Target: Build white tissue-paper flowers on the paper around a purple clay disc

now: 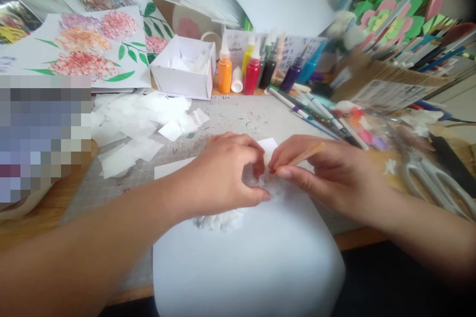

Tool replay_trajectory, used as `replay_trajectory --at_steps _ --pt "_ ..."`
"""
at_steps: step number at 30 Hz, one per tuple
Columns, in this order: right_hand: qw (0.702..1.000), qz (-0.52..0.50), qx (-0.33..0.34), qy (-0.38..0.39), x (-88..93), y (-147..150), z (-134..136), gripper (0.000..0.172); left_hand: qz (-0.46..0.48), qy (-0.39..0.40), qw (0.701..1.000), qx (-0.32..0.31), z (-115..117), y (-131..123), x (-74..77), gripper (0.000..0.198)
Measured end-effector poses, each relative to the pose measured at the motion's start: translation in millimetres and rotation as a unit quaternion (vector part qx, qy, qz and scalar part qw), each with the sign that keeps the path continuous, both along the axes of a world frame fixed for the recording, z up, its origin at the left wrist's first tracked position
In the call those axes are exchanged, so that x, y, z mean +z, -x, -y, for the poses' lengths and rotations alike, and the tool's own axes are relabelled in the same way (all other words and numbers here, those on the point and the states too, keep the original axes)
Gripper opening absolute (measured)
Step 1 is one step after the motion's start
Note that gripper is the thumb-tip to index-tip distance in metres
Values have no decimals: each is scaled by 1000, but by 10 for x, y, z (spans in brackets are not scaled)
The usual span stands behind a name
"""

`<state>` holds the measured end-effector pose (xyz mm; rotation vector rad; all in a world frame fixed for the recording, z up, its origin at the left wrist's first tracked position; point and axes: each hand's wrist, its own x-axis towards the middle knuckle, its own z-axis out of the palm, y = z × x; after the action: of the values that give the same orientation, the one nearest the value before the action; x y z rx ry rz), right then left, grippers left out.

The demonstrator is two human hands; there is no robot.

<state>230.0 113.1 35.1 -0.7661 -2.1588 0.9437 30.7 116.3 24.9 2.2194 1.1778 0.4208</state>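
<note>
My left hand (228, 173) is curled, its fingertips pinching crumpled white tissue paper (219, 220) on a large white sheet (253, 257) that hangs over the table's front edge. My right hand (320, 173) is closed round a thin wooden stick (307, 154), whose tip points left into the tissue between both hands. The two hands almost touch. A small white card (269, 144) shows just behind them.
Loose white tissue squares (137, 129) lie left on a grey cutting mat (230, 119). A white box (184, 72), several paint bottles (251, 72), pens (316, 109) and scissors (435, 183) stand behind and right. Flower paintings (89, 47) lean at the back left.
</note>
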Motion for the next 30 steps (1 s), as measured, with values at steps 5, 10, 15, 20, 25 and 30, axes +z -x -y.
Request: replay_trajectory --at_steps 5,10,15,20,25,30 --pt "1000 -10 -11 0 11 -10 4 12 -6 -6 1000 13 -1 -17 -2 9" --pt "999 -26 -22 -8 20 -23 8 10 -5 -10 1000 11 9 -11 -25 8" --pt "999 1 1 -34 3 -18 -9 12 -6 -10 1000 12 3 -9 -48 8" --pt "994 2 26 -102 -26 -3 -34 10 -3 -20 1000 15 4 -9 -67 8" --pt "993 29 36 -113 -25 10 -37 8 -5 -15 1000 6 7 25 -50 10" --pt "985 79 39 -150 -23 4 -41 11 1 -8 1000 -18 -7 76 4 9"
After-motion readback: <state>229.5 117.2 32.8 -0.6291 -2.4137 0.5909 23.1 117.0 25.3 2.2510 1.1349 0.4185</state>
